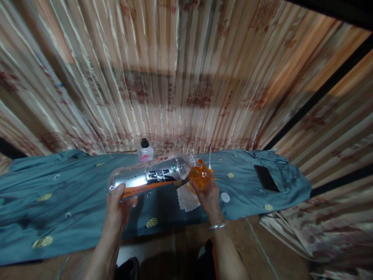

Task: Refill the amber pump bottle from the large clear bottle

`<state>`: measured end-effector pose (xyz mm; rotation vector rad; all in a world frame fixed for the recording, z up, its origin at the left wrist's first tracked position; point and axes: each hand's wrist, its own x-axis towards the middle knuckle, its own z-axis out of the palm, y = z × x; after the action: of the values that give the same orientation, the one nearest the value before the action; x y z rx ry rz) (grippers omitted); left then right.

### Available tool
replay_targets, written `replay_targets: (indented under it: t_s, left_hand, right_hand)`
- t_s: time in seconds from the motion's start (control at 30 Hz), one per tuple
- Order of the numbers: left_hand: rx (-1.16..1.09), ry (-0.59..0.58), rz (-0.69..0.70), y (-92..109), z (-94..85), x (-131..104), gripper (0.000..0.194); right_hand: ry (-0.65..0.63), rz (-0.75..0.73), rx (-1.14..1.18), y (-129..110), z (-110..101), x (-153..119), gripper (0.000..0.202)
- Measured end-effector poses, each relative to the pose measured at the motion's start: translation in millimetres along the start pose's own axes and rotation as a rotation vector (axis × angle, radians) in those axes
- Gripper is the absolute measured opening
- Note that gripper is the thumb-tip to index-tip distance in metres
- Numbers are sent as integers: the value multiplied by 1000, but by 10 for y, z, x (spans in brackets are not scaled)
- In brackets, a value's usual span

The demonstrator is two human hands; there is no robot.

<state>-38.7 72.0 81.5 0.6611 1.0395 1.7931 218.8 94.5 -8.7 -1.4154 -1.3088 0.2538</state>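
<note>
A large clear bottle (154,174) with a silver, black and orange label lies nearly horizontal in the air. My left hand (118,206) is closed around its base end. The bottle's neck points right and meets the top of a small orange container (201,175), which my right hand (208,196) grips from below and the right. Whether liquid passes between them cannot be made out. Beneath the orange container, a white scalloped cloth or paper (188,199) lies on the teal cover. A white round cap or disc (225,197) rests just right of my right hand.
A teal patterned cover (87,186) spreads over the long surface. Behind the large bottle stands a small bottle with a black cap (146,151). A black phone (266,178) lies at the right. A pleated curtain (175,77) hangs behind, and a dark bar (317,91) slants at the right.
</note>
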Motion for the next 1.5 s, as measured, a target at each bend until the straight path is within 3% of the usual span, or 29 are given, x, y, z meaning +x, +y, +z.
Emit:
replay_targets:
  t_s: [0.27, 0.5, 0.63, 0.77, 0.87, 0.97, 1.13, 1.5]
  left_hand:
    - [-15, 11, -40, -98, -117, -5, 77]
    - [-22, 71, -38, -75, -43, -98, 71]
    - [-21, 96, -72, -83, -93, -105, 72]
    - [-45, 1, -146, -128, -209, -100, 75]
    - [-66, -63, -109, -155, -242, -130, 72]
    - [-41, -63, -46, -172, -254, -146, 60]
    - [79, -113, -87, -188, -323, -88, 38]
    - [40, -88, -58, -85, -169, -225, 40]
  right_hand:
    - [26, 58, 37, -95, -43, -4, 68]
    - [27, 82, 19, -75, -39, 5, 74]
    - [24, 69, 2, -80, -45, 8, 73]
    - [42, 46, -6, -71, -47, 11, 72]
    - [32, 39, -17, -56, -49, 10, 72]
    - [36, 28, -40, -38, -54, 8, 71]
    - [14, 30, -83, -35, -80, 17, 72]
    - [33, -21, -67, -47, -92, -1, 75]
